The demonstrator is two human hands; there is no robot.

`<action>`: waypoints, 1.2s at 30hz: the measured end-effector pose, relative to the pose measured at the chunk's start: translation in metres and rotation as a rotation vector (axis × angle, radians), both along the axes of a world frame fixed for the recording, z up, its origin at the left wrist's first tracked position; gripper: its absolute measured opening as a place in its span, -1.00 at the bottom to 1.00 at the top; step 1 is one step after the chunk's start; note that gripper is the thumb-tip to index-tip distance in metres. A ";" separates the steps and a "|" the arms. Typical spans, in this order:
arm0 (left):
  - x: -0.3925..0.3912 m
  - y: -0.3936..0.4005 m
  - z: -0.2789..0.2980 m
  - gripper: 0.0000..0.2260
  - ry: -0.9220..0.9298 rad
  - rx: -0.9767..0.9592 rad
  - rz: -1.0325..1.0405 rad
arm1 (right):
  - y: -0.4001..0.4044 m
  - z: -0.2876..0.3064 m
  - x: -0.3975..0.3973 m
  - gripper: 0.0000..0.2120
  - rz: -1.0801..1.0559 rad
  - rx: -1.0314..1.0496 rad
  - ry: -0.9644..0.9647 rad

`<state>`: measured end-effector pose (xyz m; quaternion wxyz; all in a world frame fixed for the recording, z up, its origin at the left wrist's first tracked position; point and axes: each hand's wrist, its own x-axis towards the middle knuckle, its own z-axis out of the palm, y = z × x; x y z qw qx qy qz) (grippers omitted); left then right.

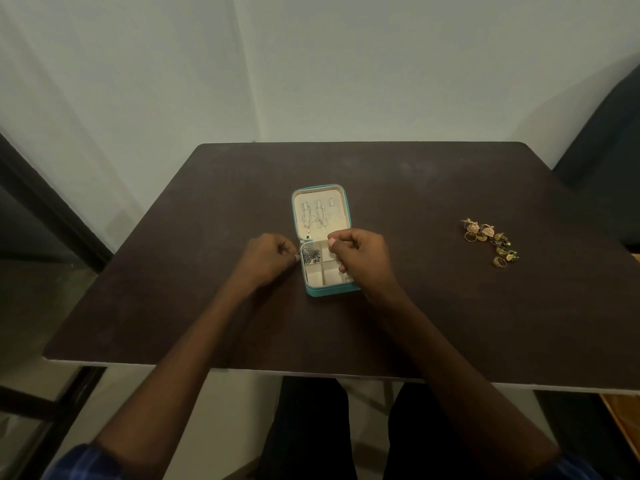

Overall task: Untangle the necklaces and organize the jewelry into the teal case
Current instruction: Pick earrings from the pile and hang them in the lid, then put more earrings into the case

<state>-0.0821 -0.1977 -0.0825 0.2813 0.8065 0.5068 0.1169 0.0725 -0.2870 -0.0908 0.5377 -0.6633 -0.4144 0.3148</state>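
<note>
Necklaces (313,214), two, hang inside the lid of the one open teal case (325,291) mid-desk (173,271). Left hand (268,256) pinches something tiny at its left rim; right hand (360,258) curls over the compartments, contents unclear. Gold jewelry pile (490,242) lies well right.

No writing, label, brand, number or sign can be read anywhere in this view.
</note>
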 end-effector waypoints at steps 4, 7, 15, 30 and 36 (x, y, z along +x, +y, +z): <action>0.003 -0.004 0.007 -0.98 -0.030 0.062 0.012 | -0.001 0.001 0.000 -0.90 0.009 0.006 0.011; 0.006 -0.009 0.008 -0.93 -0.018 0.132 0.004 | -0.002 0.001 -0.001 -0.90 0.008 0.008 0.002; 0.016 -0.018 0.005 -0.94 -0.047 0.142 0.008 | -0.002 0.001 -0.001 -0.90 0.010 0.001 -0.007; 0.031 -0.026 0.005 -0.85 0.020 0.229 0.048 | -0.006 0.006 0.001 -0.92 0.014 0.036 0.065; 0.076 -0.039 0.014 -0.80 -0.095 0.425 -0.004 | -0.020 0.017 0.032 -0.92 -0.026 0.125 0.032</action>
